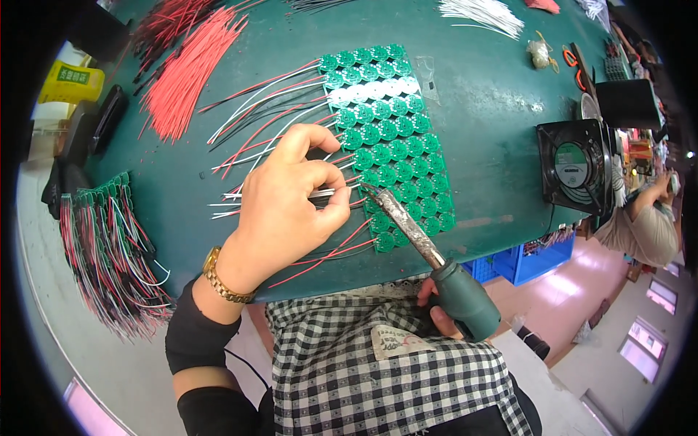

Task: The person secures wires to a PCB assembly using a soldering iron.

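Observation:
My left hand (283,196) is closed in a pinch on white wire (321,193), its tip at the left edge of a panel of small round green circuit boards (392,129). In my right hand (438,312), partly hidden behind the green handle, is a soldering iron (411,231). The iron slants up and left, and its tip meets the board edge just beside the pinched wire. Red, black and white wires (269,98) stick out leftward from the panel's upper rows, and red wires (327,256) from its lower rows. My left fingers hide some of the middle joints.
Loose red wires (190,80) lie at the far left, white wires (483,16) at the back. Wired boards (109,240) hang over the left edge. A black fan (574,166) stands right, near orange-handled scissors (574,65) and a solder-like coil (539,54). A blue crate (534,260) and another person (643,225) are beyond.

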A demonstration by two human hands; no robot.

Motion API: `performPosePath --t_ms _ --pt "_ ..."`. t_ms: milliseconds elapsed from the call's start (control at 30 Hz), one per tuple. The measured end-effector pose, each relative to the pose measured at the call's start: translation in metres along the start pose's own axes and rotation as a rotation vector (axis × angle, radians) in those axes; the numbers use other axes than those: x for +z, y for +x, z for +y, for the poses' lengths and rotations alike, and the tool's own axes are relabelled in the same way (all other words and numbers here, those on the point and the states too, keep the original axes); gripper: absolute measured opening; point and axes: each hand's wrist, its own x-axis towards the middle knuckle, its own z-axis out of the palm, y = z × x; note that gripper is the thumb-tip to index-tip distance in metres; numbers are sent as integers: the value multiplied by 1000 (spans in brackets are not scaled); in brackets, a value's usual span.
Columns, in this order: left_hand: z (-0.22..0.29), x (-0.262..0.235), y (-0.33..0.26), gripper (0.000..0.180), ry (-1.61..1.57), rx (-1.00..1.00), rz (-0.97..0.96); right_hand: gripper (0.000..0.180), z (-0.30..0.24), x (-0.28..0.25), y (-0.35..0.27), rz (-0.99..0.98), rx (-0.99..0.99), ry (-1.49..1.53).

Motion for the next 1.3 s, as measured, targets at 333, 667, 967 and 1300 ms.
performPosePath --t_ms 333,667,967,1300 --pt "1 -1 0 8 -4 -2 -15 30 -11 5 0 190 29 311" --pt "3 -2 0 9 27 -7 -58 31 -20 -7 6 136 -18 231" --pt "4 -6 1 9 56 29 -115 34 -5 -4 4 157 -109 110" --pt "12 -20 2 8 111 193 4 29 -17 -2 6 244 141 415"
